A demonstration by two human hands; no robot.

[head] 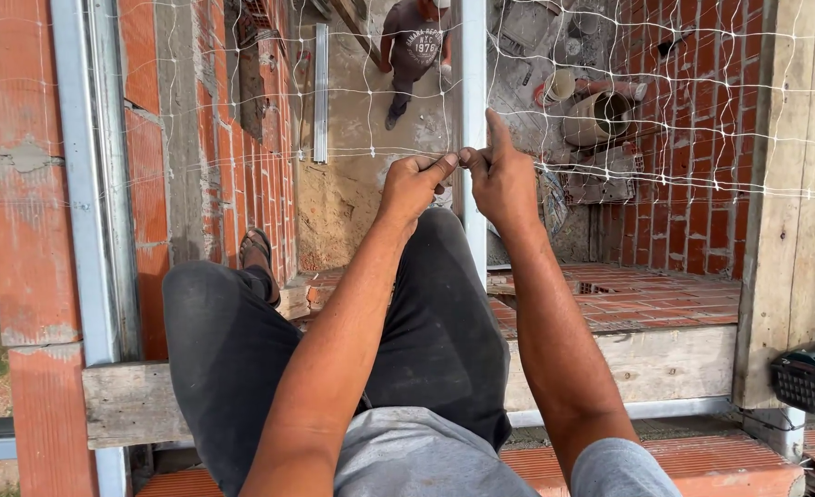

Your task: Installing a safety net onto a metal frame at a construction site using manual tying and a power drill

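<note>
1. The thin white cord safety net (610, 110) stretches ahead of the upright grey metal post (473, 110); it looks light, limp and easily snagged.
2. Left hand (414, 187) and right hand (502, 177) meet beside that post.
3. Fingers (437, 167) of both are pinched shut on one strand; knots likely give the surest hold.

We see thin white string safety net (610, 138), square open mesh, stretched upright across opening, spanning frame from left brick wall to right wooden post. Strands taut but slightly wavy, knotted at crossings. We note one horizontal strand at mid-height pinched between both fists, pulled together just beside pale metal upright.
</note>
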